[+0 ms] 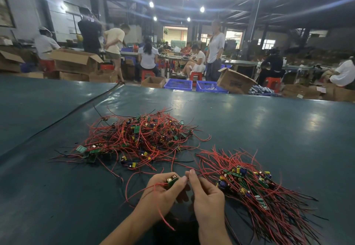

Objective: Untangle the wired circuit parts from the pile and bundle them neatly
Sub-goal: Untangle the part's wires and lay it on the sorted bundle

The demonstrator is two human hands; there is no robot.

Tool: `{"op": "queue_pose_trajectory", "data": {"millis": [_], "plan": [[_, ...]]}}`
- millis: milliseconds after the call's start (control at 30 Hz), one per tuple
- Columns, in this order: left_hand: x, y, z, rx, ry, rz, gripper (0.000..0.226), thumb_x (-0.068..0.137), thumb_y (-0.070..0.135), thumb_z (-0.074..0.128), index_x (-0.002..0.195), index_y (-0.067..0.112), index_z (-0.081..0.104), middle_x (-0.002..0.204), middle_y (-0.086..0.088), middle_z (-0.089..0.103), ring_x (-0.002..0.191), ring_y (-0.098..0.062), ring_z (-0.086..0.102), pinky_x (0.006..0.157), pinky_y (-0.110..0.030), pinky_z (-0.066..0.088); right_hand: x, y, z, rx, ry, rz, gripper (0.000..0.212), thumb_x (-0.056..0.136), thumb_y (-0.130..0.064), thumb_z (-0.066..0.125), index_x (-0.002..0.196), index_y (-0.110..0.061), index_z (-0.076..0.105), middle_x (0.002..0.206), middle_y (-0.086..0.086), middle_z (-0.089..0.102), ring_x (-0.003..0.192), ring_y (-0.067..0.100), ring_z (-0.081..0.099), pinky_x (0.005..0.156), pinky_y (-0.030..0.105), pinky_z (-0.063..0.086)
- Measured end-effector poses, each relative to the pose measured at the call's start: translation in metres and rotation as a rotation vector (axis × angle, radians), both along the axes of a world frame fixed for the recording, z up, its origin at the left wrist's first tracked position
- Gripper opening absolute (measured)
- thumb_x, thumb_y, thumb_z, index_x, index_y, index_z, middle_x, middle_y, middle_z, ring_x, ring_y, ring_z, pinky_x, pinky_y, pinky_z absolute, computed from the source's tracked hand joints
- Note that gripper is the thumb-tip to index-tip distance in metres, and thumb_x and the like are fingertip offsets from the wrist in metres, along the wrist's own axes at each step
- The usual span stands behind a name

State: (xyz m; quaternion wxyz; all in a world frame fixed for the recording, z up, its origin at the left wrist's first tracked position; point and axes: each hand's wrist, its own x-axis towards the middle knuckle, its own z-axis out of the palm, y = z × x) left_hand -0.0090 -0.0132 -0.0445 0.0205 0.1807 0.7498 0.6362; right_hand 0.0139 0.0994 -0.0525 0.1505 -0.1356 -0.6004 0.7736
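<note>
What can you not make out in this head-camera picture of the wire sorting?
Head view, left hand: its fingers cover most of the circuit board it grips.
Head view, right hand: fingertips hide whether they pinch a wire.
Head view, sorted bundle: wire ends cut off by the bottom edge.
Head view, tangled pile: board markings too small.

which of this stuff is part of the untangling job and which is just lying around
Job: tangled pile, sorted bundle, circuit part gripped in the left hand, red wire pinched by the right hand.
Lying about: black cable on the table, blue crates, cardboard boxes.
</note>
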Motion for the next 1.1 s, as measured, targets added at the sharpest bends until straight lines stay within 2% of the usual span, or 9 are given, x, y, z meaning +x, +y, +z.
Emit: {"op": "queue_pose_trajectory", "data": {"millis": [67, 167, 300, 500, 600, 767, 867, 1000, 1100], "plan": [[0.001, 0.000, 0.001, 0.013, -0.006, -0.005, 0.031, 0.094, 0.015, 0.059, 0.067, 0.002, 0.065, 0.059, -0.003, 0.063, 0.057, -0.014, 0.059, 0.057, -0.020, 0.046, -0.001, 0.002, 0.001, -0.018, -0.003, -0.026, 0.025, 0.088, -0.025, 0.068, 0.066, -0.025, 0.080, 0.069, 0.005, 0.074, 0.066, 0.018, 0.071, 0.073, 0.036, 0.057], [-0.001, 0.000, 0.007, 0.157, -0.070, 0.040, 0.040, 0.093, 0.006, 0.059, 0.054, 0.010, 0.067, 0.048, -0.008, 0.059, 0.044, -0.015, 0.056, 0.049, -0.020, 0.045, -0.003, 0.016, 0.004, -0.116, -0.028, -0.134, 0.026, 0.090, -0.028, 0.065, 0.069, -0.021, 0.080, 0.052, 0.001, 0.044, 0.043, 0.011, 0.037, 0.043, 0.022, 0.032], [-0.004, -0.003, 0.013, 0.201, -0.129, 0.070, 0.036, 0.085, 0.018, 0.066, 0.050, 0.011, 0.068, 0.049, -0.011, 0.059, 0.043, -0.017, 0.053, 0.049, -0.024, 0.044, -0.007, 0.039, 0.006, -0.309, 0.031, -0.205, 0.026, 0.094, -0.021, 0.061, 0.078, -0.007, 0.076, 0.051, -0.006, 0.033, 0.036, 0.003, 0.021, 0.033, 0.016, 0.018], [-0.013, -0.009, 0.009, 0.377, -0.347, 0.184, 0.021, 0.079, 0.022, 0.073, 0.081, 0.001, 0.072, 0.070, -0.010, 0.072, 0.052, -0.010, 0.060, 0.049, -0.018, 0.048, -0.003, 0.036, 0.006, -0.258, 0.063, -0.212, 0.032, 0.095, -0.022, 0.061, 0.071, -0.010, 0.077, 0.053, -0.005, 0.033, 0.039, 0.003, 0.021, 0.034, 0.017, 0.019], [-0.016, -0.013, 0.009, 0.561, -0.448, 0.183, 0.020, 0.066, 0.022, 0.075, 0.076, 0.005, 0.072, 0.069, -0.007, 0.070, 0.051, -0.007, 0.061, 0.047, -0.016, 0.050, -0.002, 0.038, 0.007, -0.256, 0.083, -0.216, 0.029, 0.094, -0.022, 0.062, 0.072, -0.009, 0.076, 0.055, -0.002, 0.033, 0.040, 0.004, 0.020, 0.035, 0.017, 0.019], [-0.020, -0.010, 0.010, 0.605, -0.398, 0.266, 0.029, 0.088, 0.036, 0.057, 0.086, 0.008, 0.061, 0.066, -0.005, 0.064, 0.051, -0.011, 0.056, 0.051, -0.023, 0.046, 0.004, 0.030, 0.011, -0.284, 0.201, -0.023, 0.046, 0.080, -0.049, 0.059, 0.075, -0.007, 0.078, 0.054, 0.000, 0.045, 0.038, 0.007, 0.027, 0.036, 0.017, 0.023], [-0.020, -0.015, 0.010, 0.647, -0.440, 0.161, 0.035, 0.092, 0.043, 0.050, 0.076, 0.014, 0.060, 0.068, -0.007, 0.062, 0.053, -0.015, 0.056, 0.059, -0.030, 0.042, 0.005, 0.028, 0.011, -0.277, 0.206, 0.067, 0.067, 0.075, -0.067, 0.048, 0.082, -0.007, 0.079, 0.056, 0.000, 0.049, 0.039, 0.007, 0.031, 0.037, 0.017, 0.025], [-0.013, -0.012, 0.012, 0.536, -0.511, -0.153, 0.037, 0.076, 0.051, 0.059, 0.055, 0.021, 0.057, 0.060, -0.002, 0.050, 0.053, -0.016, 0.050, 0.057, -0.028, 0.042, 0.008, 0.015, 0.010, -0.028, 0.116, 0.173, 0.057, 0.073, -0.064, 0.054, 0.081, -0.014, 0.080, 0.053, 0.001, 0.047, 0.044, 0.012, 0.033, 0.042, 0.022, 0.026], [-0.008, -0.005, 0.012, 0.391, -0.590, -0.206, 0.045, 0.073, 0.056, 0.058, 0.050, 0.018, 0.056, 0.053, -0.001, 0.047, 0.049, -0.016, 0.046, 0.051, -0.024, 0.043, 0.010, 0.004, 0.010, 0.022, 0.148, 0.268, 0.047, 0.069, -0.054, 0.067, 0.076, -0.009, 0.079, 0.065, 0.033, 0.058, 0.062, 0.029, 0.049, 0.061, 0.039, 0.042]]}}
